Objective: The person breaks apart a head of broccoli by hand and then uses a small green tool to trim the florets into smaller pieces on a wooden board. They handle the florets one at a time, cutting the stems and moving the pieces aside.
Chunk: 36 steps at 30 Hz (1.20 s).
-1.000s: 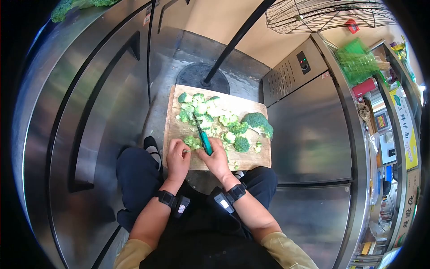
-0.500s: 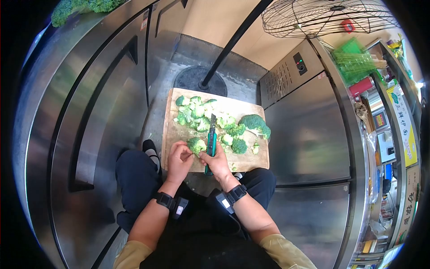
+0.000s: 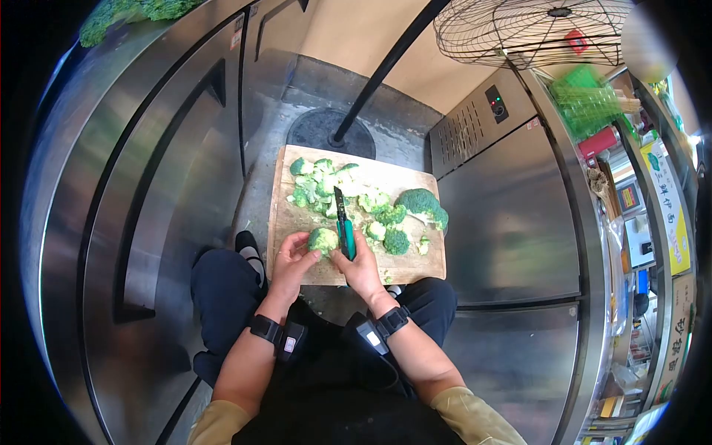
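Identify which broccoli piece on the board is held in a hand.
The floret at the board's near edge, gripped by the left hand beside the knife; the other pieces lie loose farther up.

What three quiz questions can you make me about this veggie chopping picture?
1. True or false: the knife is in the left hand.
2. What do the cut pieces lie on? A) a plate, B) a wooden board, C) a bowl.
3. Fill the gap: the left hand holds a piece of ____.

Key: 1 false, the knife is in the right hand. 2 B. 3 broccoli.
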{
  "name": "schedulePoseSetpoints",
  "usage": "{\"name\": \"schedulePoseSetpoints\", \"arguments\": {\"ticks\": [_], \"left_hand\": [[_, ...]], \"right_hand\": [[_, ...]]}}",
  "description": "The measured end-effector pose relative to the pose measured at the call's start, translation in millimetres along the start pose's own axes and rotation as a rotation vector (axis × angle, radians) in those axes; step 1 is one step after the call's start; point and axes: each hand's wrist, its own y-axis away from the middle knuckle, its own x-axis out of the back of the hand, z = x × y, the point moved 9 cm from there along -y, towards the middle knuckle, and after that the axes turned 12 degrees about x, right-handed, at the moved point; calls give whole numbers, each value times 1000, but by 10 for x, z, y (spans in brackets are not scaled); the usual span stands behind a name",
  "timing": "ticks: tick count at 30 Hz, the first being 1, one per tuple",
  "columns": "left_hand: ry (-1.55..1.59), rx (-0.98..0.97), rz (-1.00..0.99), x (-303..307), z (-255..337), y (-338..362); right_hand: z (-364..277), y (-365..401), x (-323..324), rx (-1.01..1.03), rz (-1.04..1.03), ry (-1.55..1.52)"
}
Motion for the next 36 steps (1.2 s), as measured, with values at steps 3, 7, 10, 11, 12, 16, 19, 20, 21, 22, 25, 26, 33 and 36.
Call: {"name": "schedulePoseSetpoints", "arguments": {"ticks": [3,7,10,11,12,16,19,20,21,22,25,26,33,36], "left_hand": [[91,52,66,87,-15,-3],[110,-1,126,194,15,-22],[-178,-146,216,219,90,12],[-298,-201,239,274,42,-36],[-420,-256,260,245,78,-31],[-885,-289,441,176,150,32],[-983,-376,474,60,263,110],[-1000,-397,479,46,280,128],[-1018,-417,483,36,291,143],[-1024,-412,480,47,283,136],[-1028,-392,473,63,282,110],[-1021,-382,473,52,285,112],[-1019,-360,494,38,309,110],[-998,-362,496,50,305,98]], "right_hand": [[71,32,-1,-95,-2,-91],[-79,118,64,-95,-83,-81],[-98,266,103,-192,-212,45],[-60,320,99,-221,-250,62],[-14,376,95,-249,-286,79],[65,486,52,-231,-391,165],[75,528,-16,-120,-400,267],[143,558,-50,-48,-397,330],[112,562,-76,24,-393,393],[143,592,-83,-2,-377,355],[149,633,-125,-13,-344,354],[156,634,-138,-32,-350,364],[29,598,-172,-45,-360,467],[65,585,-185,-51,-368,478]]}}
